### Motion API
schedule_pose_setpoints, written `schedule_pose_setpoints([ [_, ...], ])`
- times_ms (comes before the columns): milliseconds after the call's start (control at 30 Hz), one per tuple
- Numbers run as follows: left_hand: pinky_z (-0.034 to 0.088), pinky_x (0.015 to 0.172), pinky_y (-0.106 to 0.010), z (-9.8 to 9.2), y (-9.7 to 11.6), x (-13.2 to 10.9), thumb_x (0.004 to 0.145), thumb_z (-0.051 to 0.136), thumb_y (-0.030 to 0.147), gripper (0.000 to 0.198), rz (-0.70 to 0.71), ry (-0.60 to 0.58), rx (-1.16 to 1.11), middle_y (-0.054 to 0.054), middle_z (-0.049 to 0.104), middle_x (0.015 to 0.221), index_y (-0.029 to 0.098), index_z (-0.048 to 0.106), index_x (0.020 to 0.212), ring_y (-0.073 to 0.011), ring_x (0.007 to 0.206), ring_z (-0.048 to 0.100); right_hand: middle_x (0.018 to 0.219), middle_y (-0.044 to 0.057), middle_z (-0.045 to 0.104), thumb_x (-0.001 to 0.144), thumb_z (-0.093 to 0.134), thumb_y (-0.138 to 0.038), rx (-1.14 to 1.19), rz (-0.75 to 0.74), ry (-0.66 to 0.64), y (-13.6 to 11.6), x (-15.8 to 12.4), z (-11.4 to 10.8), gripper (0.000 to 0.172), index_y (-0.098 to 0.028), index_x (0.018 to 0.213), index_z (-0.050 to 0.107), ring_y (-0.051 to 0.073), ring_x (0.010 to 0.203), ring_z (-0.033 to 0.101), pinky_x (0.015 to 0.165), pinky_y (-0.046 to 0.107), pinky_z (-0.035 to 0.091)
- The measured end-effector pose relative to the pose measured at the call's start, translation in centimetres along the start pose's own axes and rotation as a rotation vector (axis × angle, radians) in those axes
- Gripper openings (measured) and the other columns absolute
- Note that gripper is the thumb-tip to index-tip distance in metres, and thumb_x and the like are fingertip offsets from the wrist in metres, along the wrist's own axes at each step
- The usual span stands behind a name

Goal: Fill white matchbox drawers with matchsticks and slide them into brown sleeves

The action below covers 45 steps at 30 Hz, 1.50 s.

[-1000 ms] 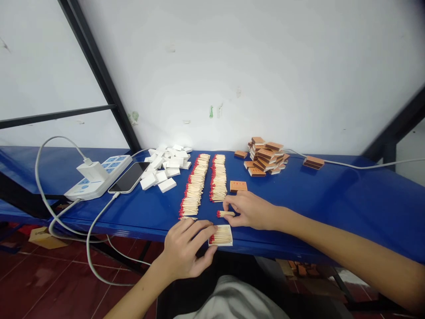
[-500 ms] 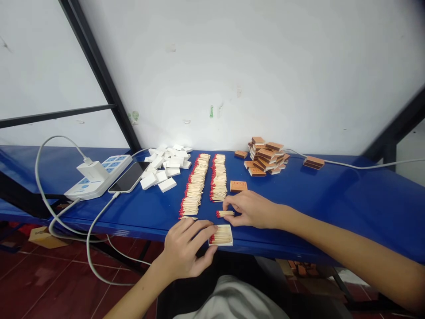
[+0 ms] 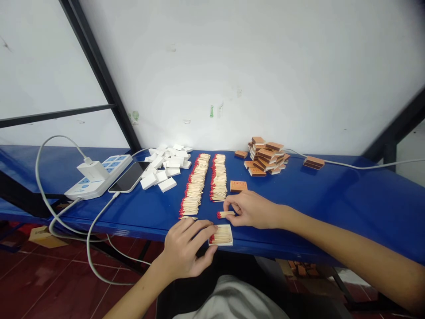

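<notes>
My left hand (image 3: 191, 248) grips the left end of a white matchbox tray (image 3: 231, 235) at the table's front edge; red-tipped matches lie inside it. Just behind the tray, my right hand (image 3: 247, 210) pinches a small bundle of matches (image 3: 226, 215), red heads pointing left. Two long rows of matches, a left row (image 3: 195, 186) and a right row (image 3: 218, 178), run back from there with their heads to the left. An orange matchbox (image 3: 238, 186) lies flat beyond my right hand.
White trays (image 3: 166, 165) are heaped at the back left, beside a phone (image 3: 129, 177) and a power strip (image 3: 99, 177) with cables. Orange matchboxes (image 3: 267, 156) are piled at the back right, and more (image 3: 314, 162) sit farther right by a cable.
My right hand and the match bundle have shifted very slightly to the right, with the fingers a little closer together. My left hand and the tray look the same.
</notes>
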<state>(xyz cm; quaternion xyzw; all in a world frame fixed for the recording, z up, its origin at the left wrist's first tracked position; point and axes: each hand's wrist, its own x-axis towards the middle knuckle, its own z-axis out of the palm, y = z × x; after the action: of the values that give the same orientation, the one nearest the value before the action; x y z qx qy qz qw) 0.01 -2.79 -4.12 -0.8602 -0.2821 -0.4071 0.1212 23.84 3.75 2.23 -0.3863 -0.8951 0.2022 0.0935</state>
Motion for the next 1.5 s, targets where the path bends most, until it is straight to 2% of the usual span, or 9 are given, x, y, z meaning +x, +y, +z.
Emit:
schedule_pose_setpoints([
  [233,0.051,0.068,-0.034,0.1,0.0,0.1,0.087,0.061,0.023,0.023,0.003,0.0,0.0,-0.008,0.076,0.1,0.018,0.066,0.109,-0.0209,0.078,0.065,0.057,-0.006,0.05,0.087,0.062,-0.028,-0.044,-0.049,0.029,0.3,0.3,0.5,0.009,-0.019,0.088,0.066,0.011,0.056,0.045,0.057,0.024,0.025],
  [433,0.052,0.069,-0.034,0.0,0.0,0.1,0.087,0.059,0.022,0.024,-0.005,-0.006,-0.004,-0.008,0.076,0.1,0.018,0.066,0.11,-0.0205,0.079,0.066,0.06,-0.006,0.054,0.08,0.064,-0.018,0.014,-0.056,0.027,0.1,0.3,0.1,0.003,-0.018,0.083,0.065,0.009,0.054,0.047,0.058,0.023,0.029],
  [600,0.053,0.068,-0.033,-0.1,0.1,0.2,0.086,0.059,0.023,0.024,-0.005,-0.002,0.002,-0.008,0.076,0.099,0.017,0.067,0.109,-0.02,0.077,0.066,0.059,-0.006,0.055,0.082,0.064,-0.021,0.021,-0.063,0.034,0.2,0.1,0.1,0.003,-0.018,0.084,0.065,0.009,0.054,0.048,0.059,0.023,0.03],
  [700,0.053,0.068,-0.033,-0.1,0.0,0.2,0.086,0.059,0.023,0.024,-0.001,-0.002,0.001,-0.009,0.076,0.099,0.017,0.067,0.109,-0.0206,0.078,0.066,0.06,-0.006,0.054,0.083,0.066,-0.026,-0.008,-0.055,0.049,0.4,0.1,0.3,0.01,-0.018,0.089,0.065,0.01,0.054,0.047,0.058,0.023,0.029],
  [833,0.053,0.068,-0.033,0.0,0.0,0.1,0.086,0.06,0.023,0.025,-0.003,-0.007,0.002,-0.009,0.076,0.099,0.018,0.066,0.11,-0.0204,0.077,0.065,0.064,-0.006,0.056,0.081,0.069,-0.033,-0.032,-0.039,0.066,0.6,0.1,0.3,0.03,-0.018,0.106,0.065,0.011,0.057,0.049,0.057,0.023,0.03],
  [1033,0.053,0.068,-0.032,0.0,0.0,0.1,0.086,0.059,0.023,0.024,-0.007,-0.004,0.002,-0.009,0.075,0.097,0.018,0.067,0.109,-0.0193,0.076,0.065,0.079,0.0,0.069,0.084,0.065,-0.036,-0.07,-0.094,0.069,0.6,-0.2,-0.1,0.047,-0.022,0.128,0.067,0.015,0.067,0.058,0.063,0.025,0.036],
  [1267,0.052,0.067,-0.033,0.0,0.0,0.2,0.087,0.059,0.023,0.024,-0.007,-0.006,-0.004,-0.009,0.076,0.098,0.018,0.067,0.109,-0.0201,0.076,0.065,0.084,0.003,0.074,0.086,0.062,-0.035,-0.124,-0.132,0.086,0.3,-0.4,-0.1,0.032,-0.021,0.112,0.075,0.016,0.068,0.062,0.064,0.026,0.038],
  [1400,0.052,0.067,-0.033,0.0,0.0,0.1,0.087,0.06,0.023,0.025,-0.008,-0.01,-0.007,-0.009,0.076,0.099,0.018,0.066,0.11,-0.0203,0.076,0.065,0.088,0.005,0.076,0.086,0.063,-0.035,-0.168,-0.143,0.113,0.1,-0.6,0.1,0.037,-0.02,0.118,0.074,0.018,0.072,0.064,0.069,0.028,0.04],
  [1500,0.053,0.068,-0.033,0.1,0.0,0.0,0.086,0.06,0.023,0.025,-0.004,-0.004,-0.006,-0.009,0.076,0.099,0.017,0.066,0.11,-0.0208,0.077,0.066,0.084,0.005,0.076,0.091,0.06,-0.037,-0.215,-0.142,0.08,-0.1,-0.7,-0.2,0.036,-0.02,0.119,0.074,0.019,0.071,0.064,0.067,0.028,0.038],
])
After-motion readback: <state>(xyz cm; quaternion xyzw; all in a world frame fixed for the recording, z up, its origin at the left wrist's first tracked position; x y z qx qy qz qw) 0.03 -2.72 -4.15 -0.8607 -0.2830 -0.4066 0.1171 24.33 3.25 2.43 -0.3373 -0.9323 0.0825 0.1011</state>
